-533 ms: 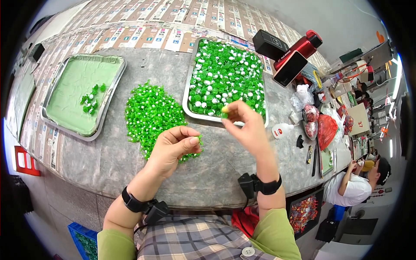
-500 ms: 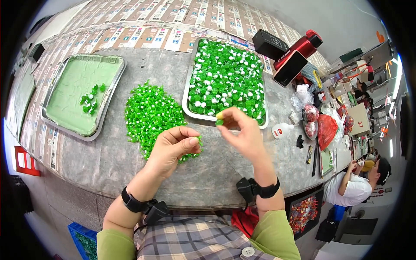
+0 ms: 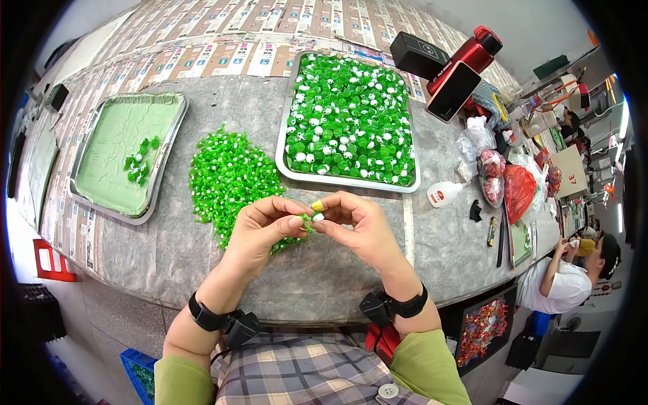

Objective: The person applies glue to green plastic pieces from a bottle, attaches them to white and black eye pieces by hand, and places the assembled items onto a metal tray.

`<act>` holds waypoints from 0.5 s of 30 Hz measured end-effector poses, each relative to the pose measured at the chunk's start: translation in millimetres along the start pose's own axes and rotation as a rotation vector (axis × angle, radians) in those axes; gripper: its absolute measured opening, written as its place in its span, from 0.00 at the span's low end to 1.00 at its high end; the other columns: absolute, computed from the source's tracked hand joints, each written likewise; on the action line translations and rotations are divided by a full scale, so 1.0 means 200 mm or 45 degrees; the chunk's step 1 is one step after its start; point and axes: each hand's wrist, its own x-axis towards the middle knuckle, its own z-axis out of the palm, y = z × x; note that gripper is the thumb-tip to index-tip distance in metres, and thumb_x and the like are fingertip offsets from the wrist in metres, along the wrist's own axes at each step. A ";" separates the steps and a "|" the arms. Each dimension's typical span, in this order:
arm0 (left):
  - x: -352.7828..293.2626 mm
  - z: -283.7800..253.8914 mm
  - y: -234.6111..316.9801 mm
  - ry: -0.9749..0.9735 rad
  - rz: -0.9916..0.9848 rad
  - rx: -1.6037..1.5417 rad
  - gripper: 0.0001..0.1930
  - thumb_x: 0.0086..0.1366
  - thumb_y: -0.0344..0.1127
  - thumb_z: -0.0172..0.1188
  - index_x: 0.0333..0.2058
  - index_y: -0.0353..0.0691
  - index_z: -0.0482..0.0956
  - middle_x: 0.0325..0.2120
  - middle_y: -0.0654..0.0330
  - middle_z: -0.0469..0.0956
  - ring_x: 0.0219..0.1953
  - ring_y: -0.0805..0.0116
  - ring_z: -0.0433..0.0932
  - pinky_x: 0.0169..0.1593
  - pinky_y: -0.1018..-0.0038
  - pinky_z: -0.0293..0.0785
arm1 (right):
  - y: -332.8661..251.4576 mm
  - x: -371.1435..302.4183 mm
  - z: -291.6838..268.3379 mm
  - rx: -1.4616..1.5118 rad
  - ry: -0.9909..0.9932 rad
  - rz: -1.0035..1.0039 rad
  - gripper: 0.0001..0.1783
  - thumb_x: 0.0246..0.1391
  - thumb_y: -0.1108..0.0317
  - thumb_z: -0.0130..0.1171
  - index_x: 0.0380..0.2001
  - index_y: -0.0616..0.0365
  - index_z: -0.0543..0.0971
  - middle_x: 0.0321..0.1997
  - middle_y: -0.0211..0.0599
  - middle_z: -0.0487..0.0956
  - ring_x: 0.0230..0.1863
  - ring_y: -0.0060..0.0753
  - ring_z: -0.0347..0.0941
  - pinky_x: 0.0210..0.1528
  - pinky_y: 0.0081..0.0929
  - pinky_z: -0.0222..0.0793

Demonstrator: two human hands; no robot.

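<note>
In front of my body, both hands meet fingertip to fingertip. My left hand pinches a small green plastic piece between thumb and fingers. Against it, my right hand pinches a small round bead with white showing; a yellow cover sits on one right fingertip. Just beyond my left hand spreads a heap of small green and white pieces. Past my right hand stands a metal tray filled with green and white beads. My fingers partly hide where the two pieces touch.
On the left lies a green-lined tray with a small cluster of green pieces. To the right are a white glue bottle, a phone, a red flask, a black box and plastic bags. A person sits farther right.
My right hand has come from the full tray's near edge down and left to my left hand, bringing the bead against the green piece. My left hand has stayed nearly in place.
</note>
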 end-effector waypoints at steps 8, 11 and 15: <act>0.00 0.00 0.01 -0.046 -0.038 -0.010 0.06 0.53 0.29 0.56 0.31 0.35 0.73 0.27 0.60 0.75 0.29 0.74 0.73 0.34 0.79 0.72 | 0.01 0.00 0.00 0.263 -0.069 0.082 0.12 0.44 0.75 0.55 0.35 0.63 0.71 0.30 0.28 0.74 0.31 0.15 0.68 0.33 0.12 0.64; 0.00 0.00 0.01 -0.032 -0.055 -0.090 0.06 0.53 0.29 0.55 0.30 0.36 0.72 0.27 0.59 0.75 0.29 0.74 0.74 0.35 0.78 0.72 | 0.00 0.00 -0.01 0.425 -0.114 0.129 0.12 0.44 0.74 0.55 0.36 0.63 0.71 0.32 0.28 0.73 0.32 0.15 0.68 0.34 0.12 0.64; 0.00 -0.01 0.01 -0.026 -0.071 -0.119 0.06 0.53 0.29 0.55 0.30 0.36 0.72 0.27 0.59 0.75 0.29 0.73 0.74 0.35 0.78 0.73 | -0.01 0.00 -0.01 0.472 -0.122 0.143 0.12 0.44 0.75 0.56 0.35 0.62 0.71 0.32 0.28 0.73 0.33 0.15 0.68 0.36 0.12 0.64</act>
